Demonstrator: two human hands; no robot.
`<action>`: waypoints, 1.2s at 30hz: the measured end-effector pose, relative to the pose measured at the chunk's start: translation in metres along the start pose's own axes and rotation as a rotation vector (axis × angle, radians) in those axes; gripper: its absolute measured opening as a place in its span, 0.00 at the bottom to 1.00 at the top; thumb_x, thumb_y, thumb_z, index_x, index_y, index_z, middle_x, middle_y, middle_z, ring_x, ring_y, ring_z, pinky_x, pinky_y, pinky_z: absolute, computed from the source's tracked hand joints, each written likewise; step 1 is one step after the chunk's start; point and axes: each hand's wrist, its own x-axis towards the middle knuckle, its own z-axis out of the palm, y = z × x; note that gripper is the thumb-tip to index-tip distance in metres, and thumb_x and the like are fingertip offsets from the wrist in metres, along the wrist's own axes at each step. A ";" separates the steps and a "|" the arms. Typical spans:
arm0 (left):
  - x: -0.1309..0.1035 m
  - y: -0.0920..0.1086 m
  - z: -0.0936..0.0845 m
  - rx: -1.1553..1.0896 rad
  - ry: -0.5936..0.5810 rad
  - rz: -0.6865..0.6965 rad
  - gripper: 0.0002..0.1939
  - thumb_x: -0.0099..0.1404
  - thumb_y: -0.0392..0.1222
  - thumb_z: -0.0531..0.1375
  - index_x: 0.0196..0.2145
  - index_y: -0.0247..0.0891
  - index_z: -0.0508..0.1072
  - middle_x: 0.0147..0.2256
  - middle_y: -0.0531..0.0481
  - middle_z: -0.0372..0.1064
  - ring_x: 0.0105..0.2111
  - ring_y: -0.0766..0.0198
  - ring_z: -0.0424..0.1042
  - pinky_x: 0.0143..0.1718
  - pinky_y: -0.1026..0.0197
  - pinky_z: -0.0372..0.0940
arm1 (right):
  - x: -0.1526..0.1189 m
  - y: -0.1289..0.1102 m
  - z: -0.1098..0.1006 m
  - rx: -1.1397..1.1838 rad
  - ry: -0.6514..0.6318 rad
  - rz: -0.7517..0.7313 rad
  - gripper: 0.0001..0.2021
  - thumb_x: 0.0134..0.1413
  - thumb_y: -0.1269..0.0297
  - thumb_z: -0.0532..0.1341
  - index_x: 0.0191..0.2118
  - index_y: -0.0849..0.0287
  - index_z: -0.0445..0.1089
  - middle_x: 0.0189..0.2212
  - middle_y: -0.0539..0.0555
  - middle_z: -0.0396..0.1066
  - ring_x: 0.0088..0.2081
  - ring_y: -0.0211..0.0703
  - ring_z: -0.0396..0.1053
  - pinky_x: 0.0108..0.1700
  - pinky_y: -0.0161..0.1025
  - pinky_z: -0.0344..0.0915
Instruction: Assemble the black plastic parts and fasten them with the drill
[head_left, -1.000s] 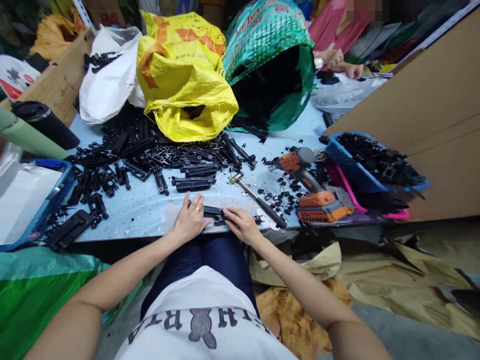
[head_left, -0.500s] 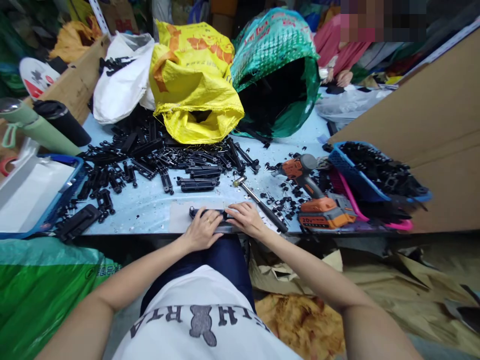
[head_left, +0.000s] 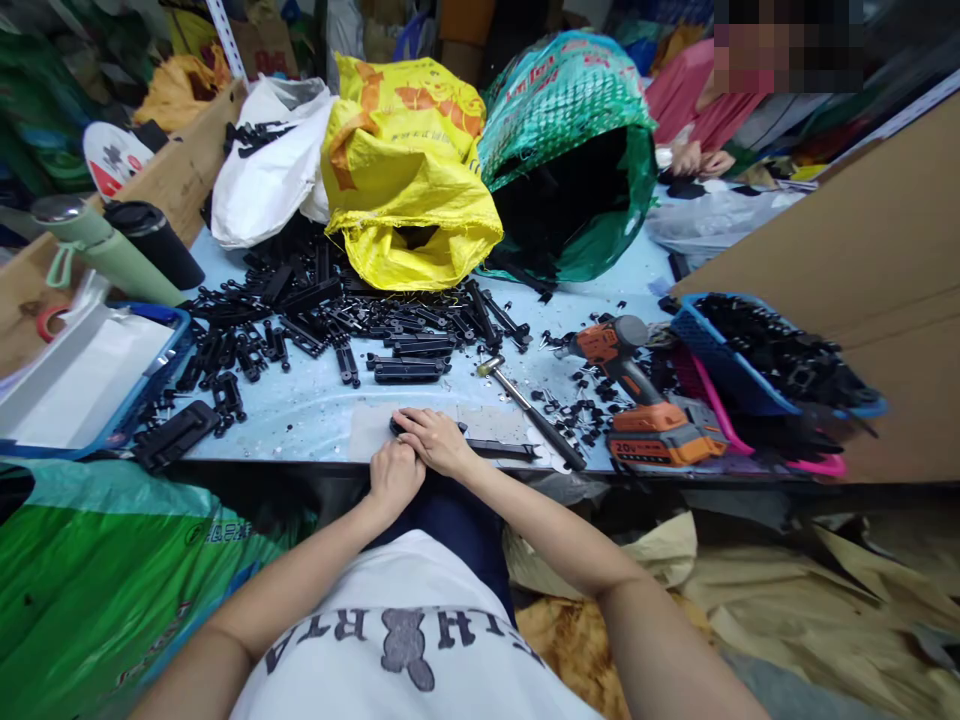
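Note:
At the table's front edge, my left hand (head_left: 395, 478) is closed beside a black plastic part, its fingers meeting those of my right hand (head_left: 435, 440). My right hand is bent over the left end of that black part (head_left: 396, 424) and closed on it. A long black piece (head_left: 501, 449) extends to the right from under my right hand, over a pale sheet (head_left: 367, 432). Right of it lies a hammer (head_left: 536, 415) with a black handle. Several assembled black parts (head_left: 411, 370) lie just beyond my hands.
A cordless driver (head_left: 645, 400) stands to the right, near a blue basket (head_left: 720, 350) of black parts. Yellow (head_left: 420, 180), white (head_left: 266, 180) and green (head_left: 570, 120) sacks line the back. Two bottles (head_left: 154, 240) are left. Another person's hands (head_left: 701, 160) are at the back right.
My right hand has moved left, next to my left hand, uncovering the long black piece. My left hand has drawn closed at the near side. The whole view has shifted slightly.

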 end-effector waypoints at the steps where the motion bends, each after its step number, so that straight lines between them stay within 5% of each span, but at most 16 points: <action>1: 0.001 -0.001 -0.001 0.012 0.025 0.052 0.13 0.63 0.39 0.51 0.36 0.34 0.75 0.32 0.40 0.73 0.35 0.55 0.72 0.33 0.57 0.64 | -0.007 0.003 -0.003 -0.003 0.030 -0.026 0.21 0.64 0.57 0.46 0.58 0.57 0.61 0.57 0.59 0.59 0.52 0.46 0.61 0.51 0.46 0.61; 4: 0.015 -0.004 -0.004 0.074 0.092 0.380 0.15 0.65 0.43 0.51 0.45 0.35 0.72 0.43 0.39 0.71 0.47 0.54 0.68 0.44 0.54 0.63 | -0.040 0.025 -0.014 -0.090 0.163 0.016 0.27 0.59 0.47 0.50 0.56 0.61 0.61 0.58 0.64 0.56 0.56 0.52 0.57 0.54 0.51 0.57; 6: 0.033 -0.005 -0.006 0.127 0.072 0.593 0.19 0.66 0.44 0.51 0.51 0.33 0.67 0.48 0.38 0.68 0.50 0.53 0.65 0.47 0.53 0.61 | -0.066 0.045 -0.020 -0.198 0.212 0.154 0.31 0.52 0.40 0.53 0.48 0.64 0.67 0.48 0.67 0.65 0.49 0.55 0.63 0.47 0.50 0.61; 10: 0.061 0.001 -0.011 0.188 -0.035 0.639 0.20 0.66 0.49 0.51 0.38 0.28 0.72 0.32 0.37 0.71 0.36 0.54 0.70 0.34 0.56 0.63 | -0.095 0.069 -0.039 -0.317 0.167 0.149 0.26 0.56 0.42 0.51 0.22 0.61 0.66 0.20 0.56 0.65 0.25 0.42 0.64 0.29 0.38 0.57; 13: 0.054 0.004 -0.030 0.073 0.037 0.685 0.25 0.68 0.53 0.46 0.25 0.33 0.70 0.22 0.42 0.68 0.26 0.60 0.68 0.26 0.60 0.59 | -0.095 0.056 -0.069 -0.186 0.183 -0.024 0.27 0.59 0.44 0.48 0.19 0.60 0.63 0.16 0.52 0.61 0.20 0.37 0.59 0.25 0.37 0.51; 17: 0.012 0.016 -0.070 -0.433 0.158 0.844 0.28 0.69 0.54 0.40 0.21 0.36 0.65 0.17 0.50 0.62 0.19 0.67 0.61 0.21 0.63 0.53 | -0.085 0.008 -0.101 0.429 0.218 -0.295 0.27 0.59 0.43 0.46 0.21 0.59 0.62 0.14 0.49 0.58 0.19 0.36 0.58 0.23 0.36 0.50; 21: -0.021 0.041 -0.086 -0.919 0.231 0.857 0.29 0.70 0.54 0.35 0.22 0.37 0.63 0.16 0.52 0.60 0.17 0.69 0.59 0.21 0.64 0.53 | -0.063 -0.049 -0.078 1.007 0.413 -0.387 0.25 0.60 0.43 0.44 0.23 0.57 0.60 0.14 0.48 0.57 0.17 0.35 0.58 0.22 0.35 0.54; 25: -0.020 0.045 -0.070 -0.928 0.561 0.774 0.29 0.69 0.57 0.35 0.37 0.37 0.68 0.26 0.46 0.70 0.29 0.63 0.70 0.30 0.62 0.64 | -0.026 -0.072 -0.024 1.058 0.907 0.020 0.30 0.55 0.36 0.35 0.39 0.52 0.61 0.35 0.55 0.65 0.35 0.43 0.68 0.37 0.44 0.67; 27: -0.011 0.032 -0.058 -0.738 0.597 0.809 0.31 0.68 0.58 0.35 0.49 0.35 0.66 0.36 0.41 0.72 0.41 0.57 0.71 0.37 0.57 0.67 | -0.006 -0.060 -0.008 1.014 0.967 0.135 0.25 0.58 0.41 0.34 0.46 0.49 0.57 0.48 0.56 0.60 0.48 0.45 0.65 0.48 0.50 0.64; 30: 0.010 0.004 -0.037 -0.357 0.584 0.850 0.34 0.65 0.63 0.40 0.54 0.36 0.63 0.38 0.40 0.70 0.44 0.55 0.69 0.42 0.54 0.66 | 0.021 -0.011 -0.006 0.769 0.849 0.093 0.19 0.59 0.46 0.44 0.48 0.51 0.59 0.52 0.56 0.58 0.54 0.49 0.59 0.54 0.54 0.58; 36: 0.065 -0.031 -0.005 0.065 0.140 0.557 0.20 0.63 0.51 0.55 0.51 0.43 0.68 0.41 0.45 0.70 0.44 0.57 0.67 0.48 0.51 0.61 | 0.100 0.120 -0.042 0.259 0.622 0.226 0.13 0.60 0.57 0.49 0.40 0.59 0.66 0.46 0.61 0.65 0.51 0.48 0.60 0.55 0.50 0.56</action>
